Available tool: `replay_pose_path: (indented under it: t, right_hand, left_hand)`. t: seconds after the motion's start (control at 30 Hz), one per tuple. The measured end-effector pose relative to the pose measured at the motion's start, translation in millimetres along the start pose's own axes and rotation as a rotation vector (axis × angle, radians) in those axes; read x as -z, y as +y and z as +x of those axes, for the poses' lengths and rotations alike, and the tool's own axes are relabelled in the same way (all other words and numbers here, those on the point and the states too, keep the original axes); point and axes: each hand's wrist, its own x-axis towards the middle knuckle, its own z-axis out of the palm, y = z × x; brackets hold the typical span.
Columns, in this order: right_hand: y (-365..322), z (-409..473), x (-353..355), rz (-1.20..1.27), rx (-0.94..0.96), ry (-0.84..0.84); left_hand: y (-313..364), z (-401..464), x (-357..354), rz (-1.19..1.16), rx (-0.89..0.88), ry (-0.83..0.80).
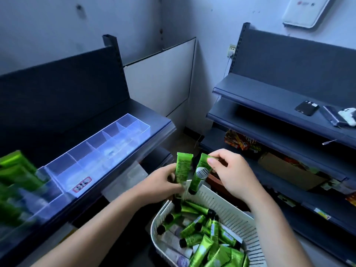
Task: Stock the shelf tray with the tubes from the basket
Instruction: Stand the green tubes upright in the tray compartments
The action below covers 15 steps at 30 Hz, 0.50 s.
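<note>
A white slotted basket sits low in the middle, full of several green tubes with black caps. Above its far rim my left hand grips an upright green tube, cap down. My right hand pinches the crimped top of a second green tube, which shows a barcode label. The clear divided shelf tray lies on the dark shelf to the left. Its near left compartments hold several green tubes, blurred; the other compartments look bare.
A second dark shelf unit stands at the right, with a black phone and a white controller on top. Snack packets and a cardboard box fill its lower shelves. A white panel leans in the corner.
</note>
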Motion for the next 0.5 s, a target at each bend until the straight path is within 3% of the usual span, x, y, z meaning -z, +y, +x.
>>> replay_pose_path:
  t: [0.1,0.37,0.5]
  right_hand:
    - [-44.0,9.5,-8.9,0.057,0.109,0.020]
    - [-171.4,36.4,-71.9,0.157,0.397,-0.135]
    - [-222.0,42.0,-113.2,0.200,0.511,-0.250]
  left_hand:
    - [20.3,-34.4,47.9,-0.084,-0.041,0.124]
    - [42.4,-153.2,187.9,-0.009,-0.091,0.548]
    - [27.5,-210.5,248.0,0.029,-0.008,0.697]
